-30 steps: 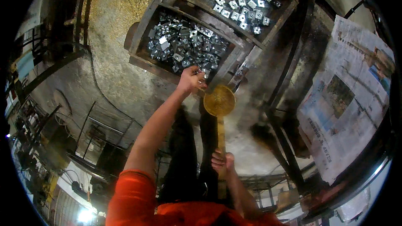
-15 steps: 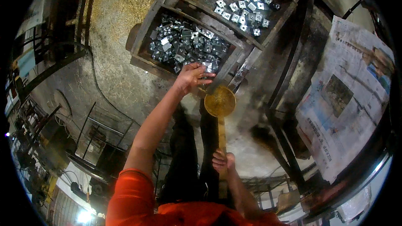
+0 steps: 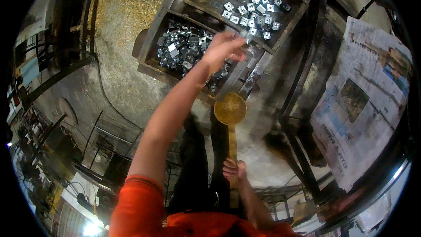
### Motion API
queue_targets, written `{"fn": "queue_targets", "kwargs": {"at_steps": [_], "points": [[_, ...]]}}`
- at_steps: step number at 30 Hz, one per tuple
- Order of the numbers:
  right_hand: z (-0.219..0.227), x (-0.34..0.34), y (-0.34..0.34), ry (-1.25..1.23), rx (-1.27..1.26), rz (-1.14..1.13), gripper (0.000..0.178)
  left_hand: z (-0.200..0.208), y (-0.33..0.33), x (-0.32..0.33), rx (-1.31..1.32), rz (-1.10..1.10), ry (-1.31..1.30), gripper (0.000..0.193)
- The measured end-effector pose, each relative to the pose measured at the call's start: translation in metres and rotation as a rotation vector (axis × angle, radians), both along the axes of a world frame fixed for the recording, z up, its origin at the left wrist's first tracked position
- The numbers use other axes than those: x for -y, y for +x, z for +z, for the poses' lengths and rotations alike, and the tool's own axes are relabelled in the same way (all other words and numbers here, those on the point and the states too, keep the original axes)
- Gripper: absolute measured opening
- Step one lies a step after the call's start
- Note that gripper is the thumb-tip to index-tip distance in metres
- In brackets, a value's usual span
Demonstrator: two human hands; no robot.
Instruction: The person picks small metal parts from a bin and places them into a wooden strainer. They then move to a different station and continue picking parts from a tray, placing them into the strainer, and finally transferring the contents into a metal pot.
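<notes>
My left hand [image 3: 224, 52], blurred by motion, reaches over the divider between two tray compartments. At its fingertips is a small shiny metal piece [image 3: 247, 37], also blurred, which the fingers seem to pinch. Below the hand lies a dense heap of metal pieces [image 3: 180, 46] in the near-left compartment. More square metal pieces with centre holes [image 3: 254, 12] are spread in the far-right compartment. My right hand [image 3: 234, 169] is closed round a long, flat yellowish handle [image 3: 233, 142], which ends in a round brass-coloured disc [image 3: 230, 108] just short of the tray.
The worn tray [image 3: 154, 35] has raised rims. At right, printed newspaper [image 3: 364, 92] covers a surface beside dark metal frame bars [image 3: 302, 57]. Golden shavings [image 3: 127, 4] litter the floor at far left, and a dark cable [image 3: 103, 92] runs along it. A metal-framed stand [image 3: 109, 136] is at left.
My left hand has moved from the front edge of the heaped compartment, up and right to the far-right compartment, carrying a metal piece. My right hand stays on the handle.
</notes>
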State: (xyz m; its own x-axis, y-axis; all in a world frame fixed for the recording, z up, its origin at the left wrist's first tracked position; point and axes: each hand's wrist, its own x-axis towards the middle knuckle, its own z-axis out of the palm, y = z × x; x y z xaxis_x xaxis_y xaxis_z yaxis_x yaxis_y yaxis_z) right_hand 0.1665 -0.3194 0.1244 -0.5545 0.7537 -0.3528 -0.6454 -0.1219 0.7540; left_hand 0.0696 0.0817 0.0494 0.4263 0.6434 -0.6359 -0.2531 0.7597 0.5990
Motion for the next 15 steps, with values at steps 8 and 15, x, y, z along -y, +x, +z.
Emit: {"fn": "queue_targets", "kwargs": {"at_steps": [8, 15], "points": [[0.000, 0.006, -0.002, -0.054, 0.036, 0.009, 0.018, -0.032, -0.042, 0.054, -0.868, -0.634, 0.636, 0.030], [0.005, 0.005, 0.005, -0.098, 0.069, 0.079, 0.017, -0.072, -0.026, 0.105, -1.144, -1.025, 0.890, 0.037]]}}
